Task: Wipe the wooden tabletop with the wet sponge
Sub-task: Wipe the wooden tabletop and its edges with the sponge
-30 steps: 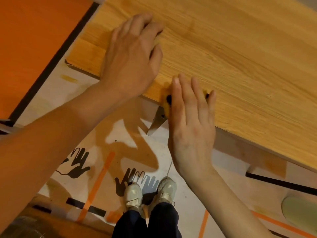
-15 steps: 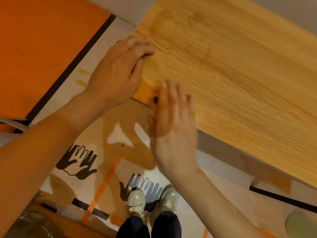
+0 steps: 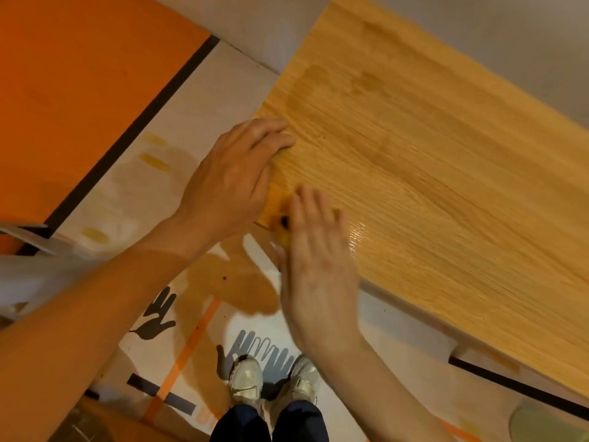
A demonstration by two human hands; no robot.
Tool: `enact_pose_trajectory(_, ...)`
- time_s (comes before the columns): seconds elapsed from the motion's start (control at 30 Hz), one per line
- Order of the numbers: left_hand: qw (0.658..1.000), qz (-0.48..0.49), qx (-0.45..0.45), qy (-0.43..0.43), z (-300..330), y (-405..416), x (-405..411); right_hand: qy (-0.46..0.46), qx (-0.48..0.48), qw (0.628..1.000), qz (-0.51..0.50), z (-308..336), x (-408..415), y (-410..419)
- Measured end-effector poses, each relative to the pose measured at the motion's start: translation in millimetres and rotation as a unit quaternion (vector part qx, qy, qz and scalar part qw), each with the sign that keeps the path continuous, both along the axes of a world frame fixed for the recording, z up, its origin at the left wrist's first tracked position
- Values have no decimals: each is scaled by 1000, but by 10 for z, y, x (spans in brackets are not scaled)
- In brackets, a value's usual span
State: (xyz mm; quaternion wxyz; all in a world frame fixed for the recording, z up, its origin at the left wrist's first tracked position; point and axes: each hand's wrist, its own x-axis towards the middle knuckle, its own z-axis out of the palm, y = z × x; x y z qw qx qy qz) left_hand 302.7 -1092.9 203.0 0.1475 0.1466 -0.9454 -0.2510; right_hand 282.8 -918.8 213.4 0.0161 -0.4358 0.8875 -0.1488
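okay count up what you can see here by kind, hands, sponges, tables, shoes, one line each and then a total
Hands: 2, left hand and right hand
Sponges: 1, yellow sponge, mostly hidden under the right hand
Tables: 1, wooden tabletop
Shoes: 2, pale shoes on the floor
Total: 6

Sponge (image 3: 282, 232) mostly hidden under right hand (image 3: 318, 275) — tabletop (image 3: 446, 193) cut off right, top.

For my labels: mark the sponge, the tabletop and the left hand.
sponge (image 3: 281, 231), head view, yellow bit peeking out.
tabletop (image 3: 430, 173), head view, bare wood.
left hand (image 3: 236, 177), head view, back of hand.
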Motion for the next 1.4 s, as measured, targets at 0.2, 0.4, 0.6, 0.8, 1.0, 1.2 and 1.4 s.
enact_pose_trajectory(0.2,1000,2,5,-10,31,-6,-9,-30,26,996,-76,170,-815,-180)
enact_pose_trajectory(0.4,999,7,11,-37,50,-16,-23,-93,-31,995,-13,136,-540,-52)
enact_pose_trajectory(0.6,999,12,2,-46,41,0,-41,-100,15,992,77,146,-820,-188)
enact_pose_trajectory(0.8,999,5,1,-45,65,-7,-34,-134,-44,990,0,185,-981,-454)
enact_pose_trajectory(1.0,999,23,3,-31,51,-9,-74,-125,-4,986,111,145,-884,-253)
enact_pose_trajectory(1.2,998,21,16,-48,52,-11,-42,-123,5,989,85,211,-1627,-29)
enact_pose_trajectory(1.4,991,106,37,-76,174,95,-169,-117,-41,990,-69,183,-1546,-120)
